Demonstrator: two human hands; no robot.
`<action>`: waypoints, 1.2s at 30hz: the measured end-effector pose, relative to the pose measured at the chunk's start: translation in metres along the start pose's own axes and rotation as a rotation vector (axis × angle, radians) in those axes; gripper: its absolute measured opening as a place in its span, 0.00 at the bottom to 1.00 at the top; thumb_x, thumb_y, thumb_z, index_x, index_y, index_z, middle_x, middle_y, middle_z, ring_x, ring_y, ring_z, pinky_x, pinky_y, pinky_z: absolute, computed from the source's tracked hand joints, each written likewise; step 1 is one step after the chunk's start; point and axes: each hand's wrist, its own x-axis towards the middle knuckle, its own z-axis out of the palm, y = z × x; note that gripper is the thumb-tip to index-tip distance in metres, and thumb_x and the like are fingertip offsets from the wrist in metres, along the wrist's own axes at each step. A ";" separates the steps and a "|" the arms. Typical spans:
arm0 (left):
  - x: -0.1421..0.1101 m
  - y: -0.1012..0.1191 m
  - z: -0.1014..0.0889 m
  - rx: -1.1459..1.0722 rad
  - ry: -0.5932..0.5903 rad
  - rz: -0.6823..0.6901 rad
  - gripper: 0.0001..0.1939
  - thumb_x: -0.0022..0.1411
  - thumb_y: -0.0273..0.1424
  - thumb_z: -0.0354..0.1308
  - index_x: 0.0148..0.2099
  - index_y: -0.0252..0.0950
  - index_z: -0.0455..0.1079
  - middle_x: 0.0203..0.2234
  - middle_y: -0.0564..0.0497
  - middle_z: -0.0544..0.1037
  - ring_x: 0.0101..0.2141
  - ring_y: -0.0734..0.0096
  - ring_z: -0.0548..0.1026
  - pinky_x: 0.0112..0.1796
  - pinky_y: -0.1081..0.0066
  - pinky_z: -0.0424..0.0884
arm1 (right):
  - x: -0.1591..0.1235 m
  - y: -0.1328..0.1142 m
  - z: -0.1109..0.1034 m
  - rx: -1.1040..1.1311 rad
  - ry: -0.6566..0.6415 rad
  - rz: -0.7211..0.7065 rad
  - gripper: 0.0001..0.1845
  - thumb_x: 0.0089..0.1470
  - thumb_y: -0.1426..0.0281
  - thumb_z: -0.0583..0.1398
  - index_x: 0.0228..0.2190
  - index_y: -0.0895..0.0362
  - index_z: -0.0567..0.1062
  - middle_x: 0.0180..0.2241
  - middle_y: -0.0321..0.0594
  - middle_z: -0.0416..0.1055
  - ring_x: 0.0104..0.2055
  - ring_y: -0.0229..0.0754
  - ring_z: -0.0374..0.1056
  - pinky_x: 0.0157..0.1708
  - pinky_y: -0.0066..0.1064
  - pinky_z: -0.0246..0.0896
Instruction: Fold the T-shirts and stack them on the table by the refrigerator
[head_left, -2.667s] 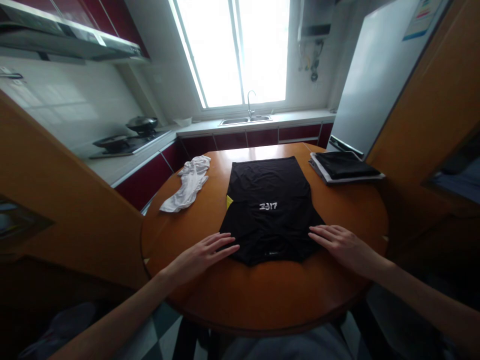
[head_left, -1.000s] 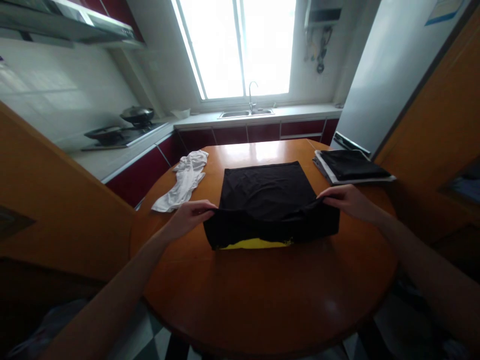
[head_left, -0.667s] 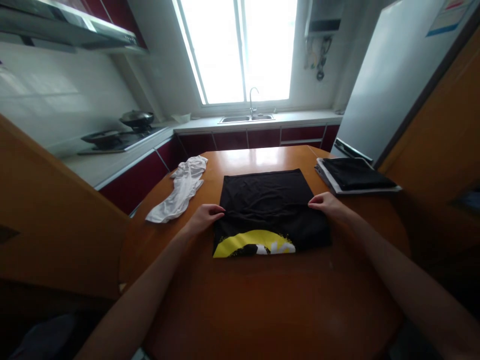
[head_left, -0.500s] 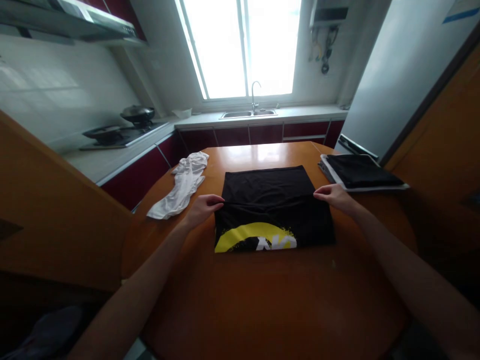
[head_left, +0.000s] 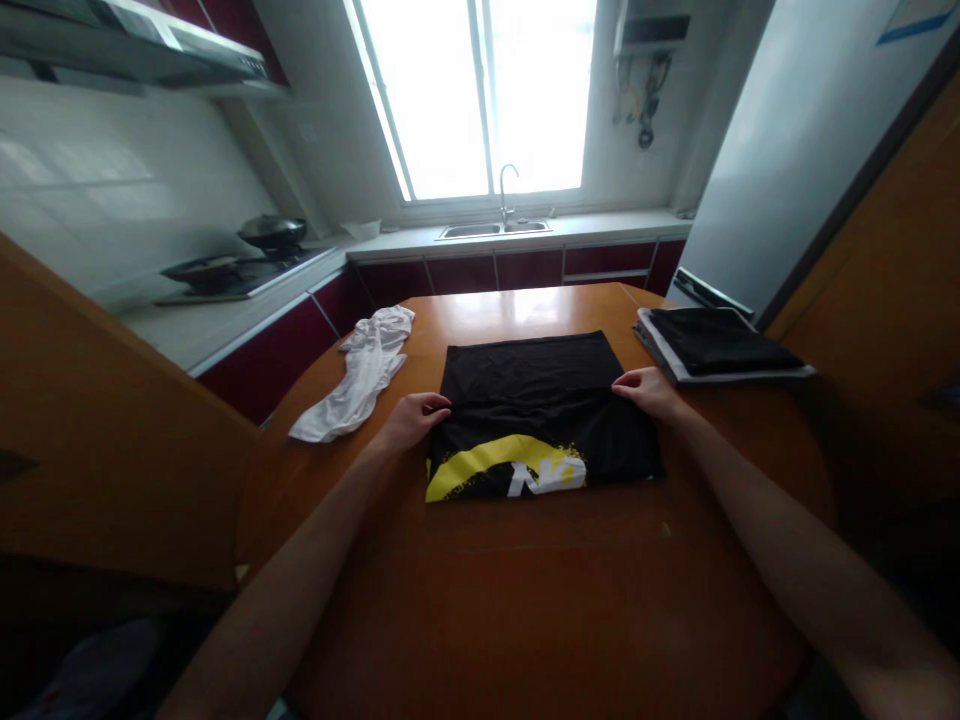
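A black T-shirt (head_left: 536, 400) with a yellow arc and white letters lies folded across the middle of the table. My left hand (head_left: 412, 415) pinches its left edge between thumb and fingers. At the opposite edge, my right hand (head_left: 646, 390) has a similar pinch on the cloth. Between the two hands a fold line crosses the shirt, with the printed part on the near side. The shirt's underside is hidden.
A crumpled white garment (head_left: 364, 375) lies on the wooden table (head_left: 525, 580) at left. Folded clothes (head_left: 720, 345) are stacked at the right edge. Beyond are a counter with a sink (head_left: 495, 230), a stove with pans (head_left: 247, 270) and a fridge (head_left: 795, 150).
My right hand has moved slightly left, drawing the cloth inward. The near printed part has shifted a little, and more of the white letters shows. Both hands keep their pinch.
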 end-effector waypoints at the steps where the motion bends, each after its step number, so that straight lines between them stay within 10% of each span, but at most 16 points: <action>1: -0.001 0.002 0.001 0.020 0.018 -0.005 0.23 0.54 0.49 0.62 0.41 0.35 0.79 0.35 0.45 0.83 0.34 0.61 0.79 0.37 0.68 0.74 | 0.000 0.000 0.000 -0.001 0.016 -0.002 0.11 0.45 0.64 0.66 0.29 0.60 0.82 0.30 0.44 0.81 0.33 0.45 0.75 0.34 0.32 0.69; 7: -0.017 0.016 -0.011 0.087 0.205 -0.022 0.25 0.56 0.48 0.60 0.46 0.32 0.76 0.41 0.41 0.81 0.31 0.65 0.78 0.36 0.68 0.74 | -0.020 -0.017 -0.012 -0.109 0.240 -0.011 0.11 0.48 0.65 0.65 0.33 0.59 0.81 0.33 0.46 0.81 0.33 0.45 0.76 0.35 0.33 0.70; 15: -0.109 0.043 -0.028 0.056 -0.143 -0.212 0.22 0.55 0.51 0.61 0.32 0.37 0.80 0.26 0.49 0.82 0.29 0.62 0.78 0.30 0.71 0.69 | -0.127 -0.023 -0.036 -0.264 0.103 0.086 0.18 0.51 0.54 0.61 0.23 0.53 0.79 0.24 0.42 0.78 0.26 0.46 0.74 0.25 0.33 0.62; 19: -0.138 0.048 -0.007 0.041 -0.088 -0.222 0.21 0.54 0.50 0.62 0.33 0.36 0.80 0.28 0.48 0.82 0.29 0.62 0.77 0.31 0.70 0.69 | -0.158 -0.018 -0.026 -0.251 0.024 0.075 0.18 0.51 0.53 0.61 0.22 0.53 0.79 0.24 0.41 0.78 0.25 0.46 0.73 0.24 0.32 0.62; 30: -0.143 0.051 0.002 0.009 0.097 -0.049 0.17 0.57 0.46 0.63 0.31 0.37 0.77 0.26 0.51 0.77 0.26 0.70 0.70 0.29 0.72 0.64 | -0.165 -0.015 -0.023 -0.200 0.000 0.041 0.17 0.55 0.57 0.54 0.29 0.56 0.75 0.28 0.43 0.77 0.31 0.47 0.72 0.33 0.35 0.63; 36: -0.147 0.039 -0.002 -0.012 -0.084 0.000 0.16 0.57 0.45 0.64 0.30 0.37 0.77 0.26 0.51 0.77 0.28 0.70 0.70 0.31 0.73 0.65 | -0.179 -0.006 -0.026 -0.282 -0.021 0.043 0.13 0.56 0.60 0.55 0.28 0.54 0.74 0.29 0.42 0.77 0.32 0.46 0.72 0.34 0.35 0.61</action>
